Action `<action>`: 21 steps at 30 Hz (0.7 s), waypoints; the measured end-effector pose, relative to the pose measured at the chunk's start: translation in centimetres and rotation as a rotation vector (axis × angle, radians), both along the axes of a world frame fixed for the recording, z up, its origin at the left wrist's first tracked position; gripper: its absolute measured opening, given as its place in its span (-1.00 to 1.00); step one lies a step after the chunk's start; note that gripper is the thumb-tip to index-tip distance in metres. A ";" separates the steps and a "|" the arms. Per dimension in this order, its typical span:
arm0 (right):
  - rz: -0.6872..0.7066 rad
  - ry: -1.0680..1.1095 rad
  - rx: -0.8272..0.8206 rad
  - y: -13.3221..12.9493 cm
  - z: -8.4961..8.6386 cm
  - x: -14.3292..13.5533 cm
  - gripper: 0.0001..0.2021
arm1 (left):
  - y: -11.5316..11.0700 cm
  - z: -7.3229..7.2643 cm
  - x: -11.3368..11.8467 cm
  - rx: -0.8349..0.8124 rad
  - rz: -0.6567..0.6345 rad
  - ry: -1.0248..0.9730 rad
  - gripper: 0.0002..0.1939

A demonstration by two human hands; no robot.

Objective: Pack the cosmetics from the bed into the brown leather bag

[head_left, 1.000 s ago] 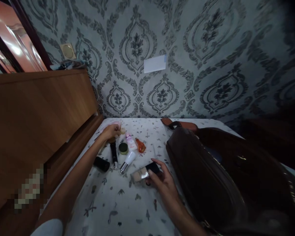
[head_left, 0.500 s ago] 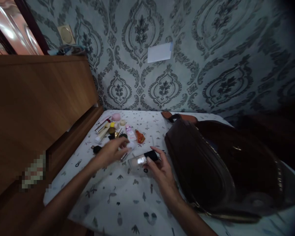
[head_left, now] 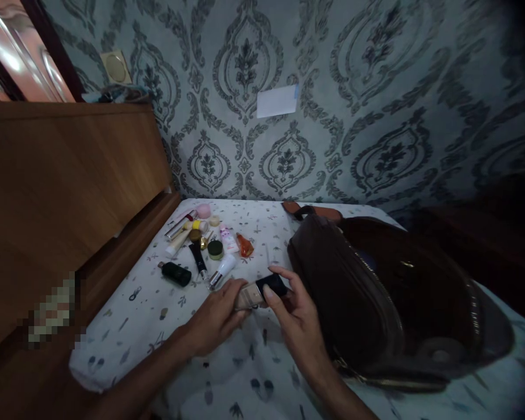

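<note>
Between my two hands lies a foundation bottle (head_left: 250,296) with beige contents and a black cap, tilted slightly up to the right. My right hand (head_left: 295,306) grips it by the cap, thumb on the near side. The fingers of my left hand (head_left: 219,315) are closed round its glass end. Just beyond my left hand a white and silver tube-like item (head_left: 222,272) rests on the patterned sheet. Near it are a dark bottle (head_left: 175,274), a black tube (head_left: 198,261) and a round jar with a dark green lid (head_left: 215,250).
A large dark brown bag (head_left: 341,291) lies unzipped on the right, its strap (head_left: 315,211) behind it. Further back are a pink and white tube (head_left: 228,239), an orange item (head_left: 245,245) and several other cosmetics. A wooden cabinet (head_left: 70,181) borders the left side.
My left hand has come back from the white and silver item and closed on the glass end of the foundation bottle. My right hand still holds the cap. The view has shifted slightly.
</note>
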State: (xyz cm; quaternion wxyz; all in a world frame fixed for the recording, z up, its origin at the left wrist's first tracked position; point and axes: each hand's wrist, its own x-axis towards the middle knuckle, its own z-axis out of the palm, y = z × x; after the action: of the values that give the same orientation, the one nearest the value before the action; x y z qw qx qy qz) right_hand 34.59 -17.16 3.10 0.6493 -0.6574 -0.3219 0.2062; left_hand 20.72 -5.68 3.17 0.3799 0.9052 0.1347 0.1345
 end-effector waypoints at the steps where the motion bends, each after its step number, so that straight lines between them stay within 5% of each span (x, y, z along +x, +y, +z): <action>1: 0.003 -0.040 -0.015 -0.4 0.4 0.1 -0.49 | -0.1 0.4 0.0 -0.034 -0.026 -0.015 -0.62; 9: 0.222 -0.265 0.016 -4.7 6.9 2.3 -0.48 | -1.6 5.1 1.2 -0.343 -0.178 -0.109 -0.56; 16: -0.070 -0.315 0.133 -8.5 10.5 6.5 -0.53 | -4.7 7.7 5.8 -0.648 -0.373 -0.175 -0.29; 18: -0.243 -0.270 0.158 -9.8 11.3 7.9 -0.50 | -5.2 8.0 6.9 -0.517 -0.281 -0.194 -0.31; 21: -0.522 -0.304 0.205 -11.5 12.1 10.2 -0.49 | -5.7 7.9 8.5 -0.019 -0.185 -0.285 -0.61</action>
State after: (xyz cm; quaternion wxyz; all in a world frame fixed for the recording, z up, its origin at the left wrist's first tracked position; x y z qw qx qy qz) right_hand 44.76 -28.65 15.19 0.6878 -0.6722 -0.2546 -0.1015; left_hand 29.18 -11.42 11.09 0.4145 0.8818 -0.0031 0.2249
